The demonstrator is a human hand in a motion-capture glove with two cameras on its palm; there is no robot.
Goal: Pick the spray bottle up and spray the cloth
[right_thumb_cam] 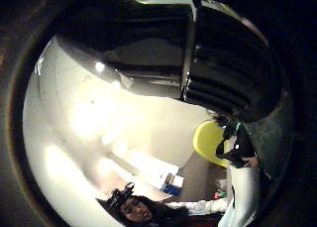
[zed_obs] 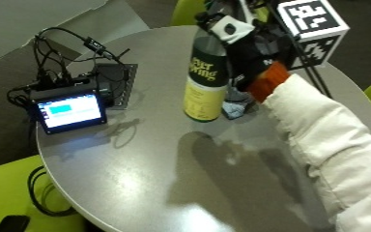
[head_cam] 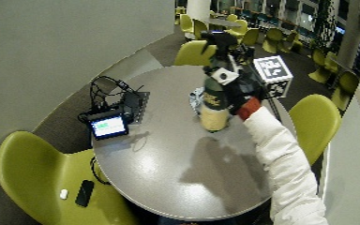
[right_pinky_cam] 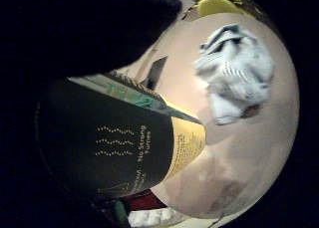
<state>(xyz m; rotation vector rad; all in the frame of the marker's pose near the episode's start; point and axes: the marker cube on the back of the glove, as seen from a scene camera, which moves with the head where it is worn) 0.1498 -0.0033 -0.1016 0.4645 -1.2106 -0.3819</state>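
Observation:
A spray bottle [zed_obs: 205, 82] with a dark green upper body, yellow lower part and black sprayer head stands upright near the far side of the round grey table [zed_obs: 140, 183]. My gloved right hand [zed_obs: 253, 53] grips its neck and upper body from the right. Whether its base touches the tabletop I cannot tell. In the little finger side palm view the bottle's label [right_pinky_cam: 114, 138] is close to the palm, and a crumpled white and grey striped cloth [right_pinky_cam: 234, 68] lies on the table beyond it. The wide outside view shows the cloth [head_cam: 195, 97] just behind the bottle [head_cam: 214, 110].
A small lit screen [zed_obs: 66, 108] with a tangle of cables and a dark flat plate [zed_obs: 118, 79] sits at the table's left edge. Yellow-green chairs [head_cam: 36, 164] ring the table, and one of them carries a phone [head_cam: 84, 192].

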